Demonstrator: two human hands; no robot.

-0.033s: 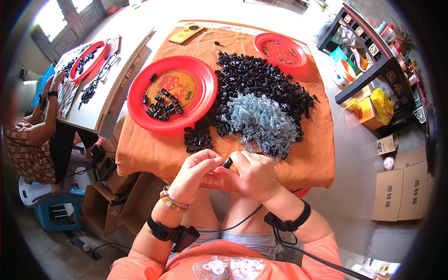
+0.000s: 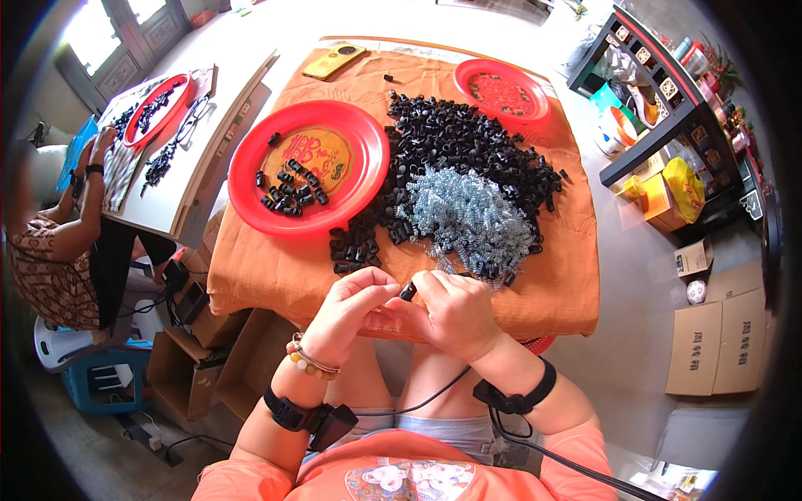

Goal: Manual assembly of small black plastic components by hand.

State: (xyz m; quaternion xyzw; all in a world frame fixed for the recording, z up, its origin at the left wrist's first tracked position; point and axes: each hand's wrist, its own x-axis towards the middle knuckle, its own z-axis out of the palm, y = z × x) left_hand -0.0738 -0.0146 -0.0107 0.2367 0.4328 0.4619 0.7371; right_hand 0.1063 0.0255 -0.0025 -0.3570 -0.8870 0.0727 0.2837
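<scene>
Above the table's near edge, my right hand (image 2: 455, 311) is closed, pinching a small black plastic piece (image 2: 408, 290) between thumb and fingers. My left hand (image 2: 355, 305) is closed right beside it, its fingertips pressed together; whatever they grip is hidden. Beyond my hands lies a heap of thin clear-bluish coil springs (image 2: 472, 217). A large pile of black plastic pieces (image 2: 451, 125) spreads behind and around the springs. To the left, a red plate (image 2: 242, 188) holds several black pieces, and a small cluster of them (image 2: 355, 249) lies at its near rim.
An orange cloth (image 2: 276, 280) covers the table. A yellow phone (image 2: 334, 61) and a second red plate (image 2: 522, 117) are at the back. Another person (image 2: 63, 250) works at a white table on the left. Cardboard boxes (image 2: 718, 342) stand right; a cable hangs from my right wrist strap.
</scene>
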